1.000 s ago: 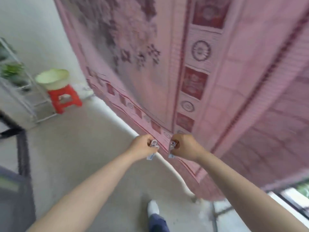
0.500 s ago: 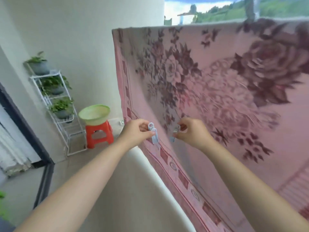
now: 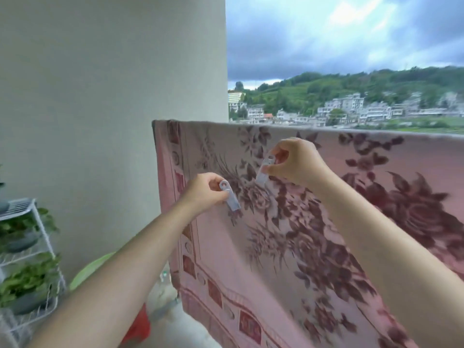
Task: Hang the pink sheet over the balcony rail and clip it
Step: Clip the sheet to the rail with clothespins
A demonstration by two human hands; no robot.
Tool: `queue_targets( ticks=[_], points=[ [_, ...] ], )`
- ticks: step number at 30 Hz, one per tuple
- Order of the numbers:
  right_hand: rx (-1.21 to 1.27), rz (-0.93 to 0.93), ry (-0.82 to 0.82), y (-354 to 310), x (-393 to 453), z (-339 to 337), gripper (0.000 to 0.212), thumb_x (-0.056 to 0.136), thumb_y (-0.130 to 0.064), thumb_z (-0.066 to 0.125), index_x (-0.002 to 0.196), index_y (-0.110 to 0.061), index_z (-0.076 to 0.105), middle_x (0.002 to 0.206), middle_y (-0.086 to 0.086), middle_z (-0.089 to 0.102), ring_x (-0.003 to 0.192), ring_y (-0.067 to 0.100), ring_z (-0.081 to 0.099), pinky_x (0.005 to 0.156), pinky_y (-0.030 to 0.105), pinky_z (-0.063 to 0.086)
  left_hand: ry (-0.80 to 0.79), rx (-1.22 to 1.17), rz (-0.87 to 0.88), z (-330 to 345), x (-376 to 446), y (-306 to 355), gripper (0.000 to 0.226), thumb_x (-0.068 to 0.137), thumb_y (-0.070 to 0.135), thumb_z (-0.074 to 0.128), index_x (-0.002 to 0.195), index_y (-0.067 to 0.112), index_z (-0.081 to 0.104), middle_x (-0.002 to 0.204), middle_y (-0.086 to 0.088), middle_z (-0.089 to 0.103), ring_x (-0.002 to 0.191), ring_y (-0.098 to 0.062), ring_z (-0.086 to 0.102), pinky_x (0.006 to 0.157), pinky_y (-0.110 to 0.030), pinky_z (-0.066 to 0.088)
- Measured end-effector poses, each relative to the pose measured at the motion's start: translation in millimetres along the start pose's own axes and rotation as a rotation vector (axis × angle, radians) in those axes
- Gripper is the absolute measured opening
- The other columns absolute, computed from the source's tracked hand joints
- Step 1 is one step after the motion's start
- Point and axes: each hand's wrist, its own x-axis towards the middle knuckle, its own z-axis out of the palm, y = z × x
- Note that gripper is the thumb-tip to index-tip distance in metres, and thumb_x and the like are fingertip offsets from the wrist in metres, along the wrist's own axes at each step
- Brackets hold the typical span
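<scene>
The pink sheet [image 3: 288,247] with dark floral print hangs draped over the balcony rail, whose top edge [image 3: 326,130] runs from mid-frame to the right; the rail itself is hidden under the cloth. My left hand [image 3: 203,193] pinches a pale blue clothes clip [image 3: 229,195] in front of the sheet, well below the rail. My right hand [image 3: 288,159] pinches a second pale clip [image 3: 265,172], higher up and closer to the rail. Neither clip is on the cloth.
A white wall [image 3: 113,96] stands left of the sheet's end. A white wire rack with potted plants [image 3: 27,267] is at the lower left. A green basin [image 3: 88,270] on a red stool [image 3: 139,327] shows behind my left forearm.
My view has tilted up from the floor to the rail and sky. Both hands have risen with their clips, and my right hand has moved up toward the rail.
</scene>
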Motion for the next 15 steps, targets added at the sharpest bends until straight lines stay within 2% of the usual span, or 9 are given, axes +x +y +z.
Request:
queue_targets(
  ticks=[3, 7, 9, 11, 13, 15],
  points=[
    [-0.06, -0.033, 0.037, -18, 64, 16, 0.032, 0.073, -0.023, 0.071, 0.092, 0.001, 0.062, 0.092, 0.016, 0.066, 0.077, 0.023, 0.056, 0.079, 0.036, 0.053, 0.039, -0.05, 0.13, -32, 69, -14, 0.013, 0.076, 0.01, 0.067, 0.089, 0.014, 0.066, 0.085, -0.007, 0.067, 0.084, -0.021, 0.064, 0.084, -0.041, 0.052],
    [-0.096, -0.057, 0.09, -29, 142, 48, 0.037, 0.07, -0.023, 0.074, 0.094, 0.004, 0.064, 0.098, 0.018, 0.067, 0.087, 0.029, 0.059, 0.087, 0.041, 0.051, 0.04, -0.131, 0.238, -61, 152, -39, 0.015, 0.079, 0.006, 0.065, 0.091, 0.015, 0.063, 0.081, 0.001, 0.063, 0.084, -0.017, 0.06, 0.086, -0.038, 0.05],
    [-0.129, -0.065, 0.105, -31, 179, 63, 0.04, 0.068, -0.022, 0.075, 0.094, 0.006, 0.064, 0.098, 0.021, 0.067, 0.086, 0.031, 0.06, 0.085, 0.042, 0.05, 0.04, -0.195, 0.269, -74, 194, -52, 0.014, 0.08, 0.005, 0.064, 0.087, 0.016, 0.062, 0.077, 0.005, 0.061, 0.081, -0.017, 0.059, 0.085, -0.038, 0.05],
    [-0.153, -0.051, 0.093, -32, 213, 78, 0.041, 0.067, -0.02, 0.076, 0.095, 0.008, 0.064, 0.1, 0.025, 0.066, 0.082, 0.032, 0.059, 0.074, 0.037, 0.048, 0.018, -0.303, 0.279, -84, 233, -64, 0.014, 0.081, 0.004, 0.062, 0.08, 0.018, 0.062, 0.077, 0.003, 0.061, 0.075, -0.014, 0.058, 0.079, -0.036, 0.051],
    [-0.154, -0.019, 0.078, -32, 244, 92, 0.042, 0.066, -0.018, 0.077, 0.095, 0.009, 0.064, 0.1, 0.026, 0.066, 0.075, 0.03, 0.055, 0.066, 0.029, 0.039, -0.015, -0.402, 0.278, -93, 270, -78, 0.016, 0.083, 0.005, 0.06, 0.078, 0.02, 0.061, 0.078, 0.002, 0.06, 0.073, -0.011, 0.057, 0.073, -0.028, 0.052],
    [-0.143, 0.011, 0.076, -33, 272, 107, 0.041, 0.065, -0.018, 0.078, 0.094, 0.008, 0.065, 0.099, 0.025, 0.067, 0.073, 0.023, 0.051, 0.065, 0.028, 0.038, -0.027, -0.482, 0.289, -100, 305, -94, 0.014, 0.084, 0.006, 0.059, 0.078, 0.019, 0.061, 0.077, 0.002, 0.06, 0.069, -0.008, 0.059, 0.064, -0.02, 0.053]
  ],
)
